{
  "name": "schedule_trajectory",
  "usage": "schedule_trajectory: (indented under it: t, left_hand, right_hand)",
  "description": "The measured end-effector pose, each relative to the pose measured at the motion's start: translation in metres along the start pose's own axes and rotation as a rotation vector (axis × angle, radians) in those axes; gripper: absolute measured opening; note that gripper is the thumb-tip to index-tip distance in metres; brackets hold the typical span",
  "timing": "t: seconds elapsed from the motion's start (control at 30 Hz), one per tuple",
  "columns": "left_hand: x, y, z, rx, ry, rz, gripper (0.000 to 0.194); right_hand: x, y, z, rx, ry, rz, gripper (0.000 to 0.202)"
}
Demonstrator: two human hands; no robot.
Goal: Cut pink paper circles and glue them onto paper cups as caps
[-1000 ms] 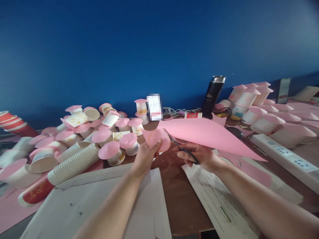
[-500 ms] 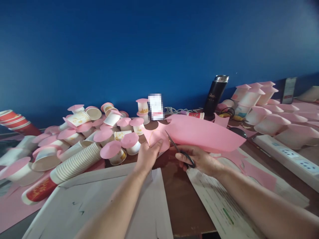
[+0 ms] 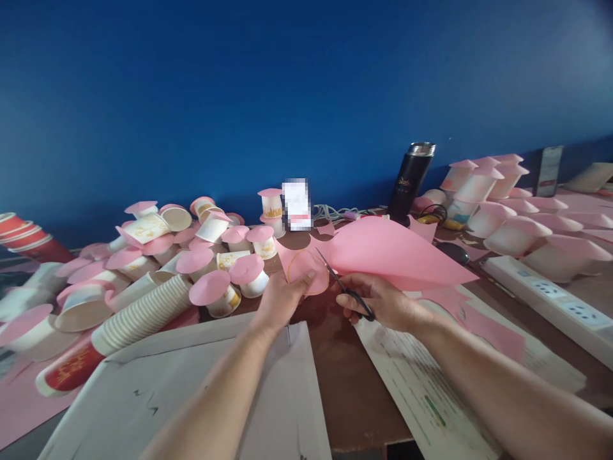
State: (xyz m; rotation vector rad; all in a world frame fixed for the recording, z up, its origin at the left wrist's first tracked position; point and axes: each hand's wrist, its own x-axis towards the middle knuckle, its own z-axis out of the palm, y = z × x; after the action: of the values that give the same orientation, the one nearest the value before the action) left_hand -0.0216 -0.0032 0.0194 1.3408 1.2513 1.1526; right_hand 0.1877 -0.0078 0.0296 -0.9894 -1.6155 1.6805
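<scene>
Brown table (image 3: 357,390) under paper cups (image 3: 259,286), black flask (image 3: 409,182), power strip (image 3: 520,285).

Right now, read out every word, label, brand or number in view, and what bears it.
No text is legible.
Black flask: pale lettering, too blurred.
Red cup: gold marks, too blurred.
Printed sheet: rows of print, too small.
Upright screen: pixelated.
Large white sheet: dark squiggles, no readable word.

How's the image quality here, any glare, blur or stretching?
Head view: the scissors and outlined pink circle look fairly clear. Head view: the upright screen is pixelated; the black bottle glints at its metal top. Head view: cups at the far right look stretched and softer.
</scene>
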Motion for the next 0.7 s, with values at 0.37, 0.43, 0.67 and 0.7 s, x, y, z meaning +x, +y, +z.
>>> schedule_trajectory:
  t: [0.37, 0.43, 0.67, 0.7]
  left_hand:
    - [0.002, 0.004, 0.001, -0.183, -0.105, -0.066, 0.037]
    - [0.001, 0.005, 0.001, -0.204, -0.121, -0.052, 0.036]
    - [0.001, 0.006, 0.002, -0.237, -0.115, -0.087, 0.036]
    - [0.001, 0.006, 0.002, -0.24, -0.118, -0.089, 0.036]
  right_hand:
    - [-0.005, -0.01, -0.001, -0.074, 0.043, -0.028, 0.04]
    - [-0.007, -0.012, 0.0, -0.065, 0.058, -0.017, 0.039]
    - [-0.009, -0.015, 0.0, -0.046, 0.067, -0.006, 0.037]
    - [-0.009, -0.014, 0.0, -0.043, 0.063, -0.012, 0.037]
